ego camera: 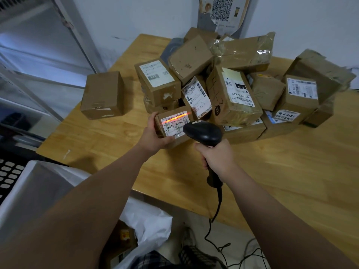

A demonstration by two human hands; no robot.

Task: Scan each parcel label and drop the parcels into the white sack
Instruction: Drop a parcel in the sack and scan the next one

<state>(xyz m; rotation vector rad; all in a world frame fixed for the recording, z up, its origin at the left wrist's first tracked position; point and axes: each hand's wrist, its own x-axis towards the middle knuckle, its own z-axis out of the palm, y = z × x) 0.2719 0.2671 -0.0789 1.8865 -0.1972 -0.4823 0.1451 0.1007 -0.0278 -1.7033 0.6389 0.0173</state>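
Head view looks down at a wood counter (272, 181) with a big pile of brown parcels (231, 94) on it. One more box (103, 95) sits alone to the left of the pile, apart from it.

The left hand (153, 136) holds a small parcel (179, 140) at the front of the pile. Its fingers curl round the parcel's left end and near edge. A white label (175, 124) faces up on top of the parcel. I cannot tell if the parcel rests on the counter or is lifted a little.

The right hand (215, 156) grips the handle of a black scanner (202, 133), with the fingers wrapped tight round it. The scanner's head is just beside the parcel and points at the label. A red line of light (175, 117) lies across the bars near the top of the label. A black cord (213, 226) hangs from the handle, down past the counter's edge to the floor.

The white sack (147, 226) is low down, next to the near edge of the counter and partly under the left arm. Its mouth is open. Something brown like a box (124, 237) shows inside it.

Many parcels in the pile have white labels too. A paper with a square code (221, 10) hangs on the wall behind the pile.
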